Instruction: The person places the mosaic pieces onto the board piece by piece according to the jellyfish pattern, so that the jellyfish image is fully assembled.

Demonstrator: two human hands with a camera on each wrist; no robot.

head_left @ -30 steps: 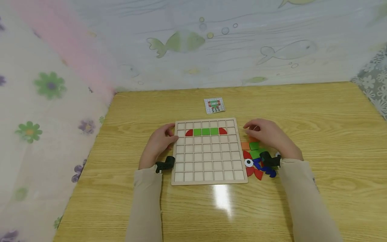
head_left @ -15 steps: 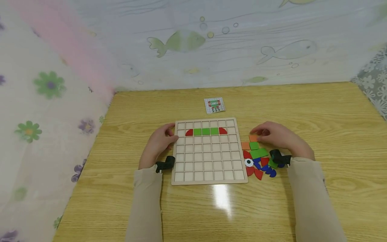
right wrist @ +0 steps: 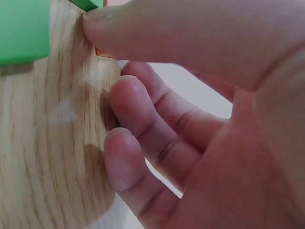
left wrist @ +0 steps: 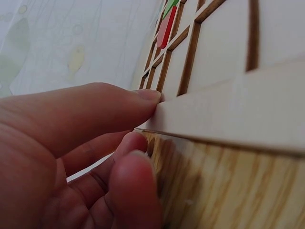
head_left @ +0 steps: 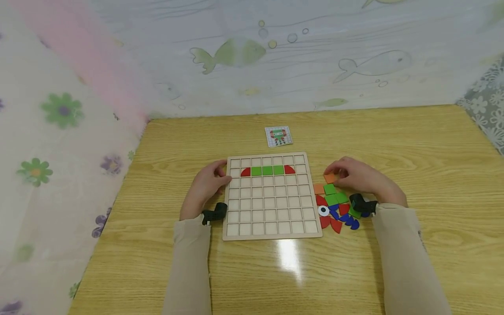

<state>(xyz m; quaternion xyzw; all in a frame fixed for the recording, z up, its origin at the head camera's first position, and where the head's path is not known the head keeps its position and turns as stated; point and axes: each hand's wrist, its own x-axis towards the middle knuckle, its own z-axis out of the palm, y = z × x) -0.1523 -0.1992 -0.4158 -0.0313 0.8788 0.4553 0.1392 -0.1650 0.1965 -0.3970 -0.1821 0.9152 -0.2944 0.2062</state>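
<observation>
On the left edge of a wooden grid board (head_left: 264,203), my left hand (head_left: 208,183) holds the rim. Its thumb (left wrist: 147,98) presses the top face while the other fingers curl beside the edge. Across the board's second row run several tiles: green squares (head_left: 267,170) between a red quarter-round (head_left: 246,172) at the left and another (head_left: 289,169) at the right. To the right of the board, my right hand (head_left: 362,177) pinches an orange square tile (head_left: 329,178) between thumb and forefinger, close over the table. The thumb hides most of that tile in the right wrist view.
A loose pile lies against the board's right side: an orange tile (head_left: 319,189), green squares (head_left: 330,189), red pieces (head_left: 336,226), blue pieces (head_left: 355,224) and a white eye disc (head_left: 323,211). Behind the board lies a pattern card (head_left: 278,136). A patterned wall covering (head_left: 299,78) rises at the back.
My right hand has drawn back to the right from beside the board and now pinches the orange tile. Two green pieces below it have shifted slightly apart. My left hand stays put.
</observation>
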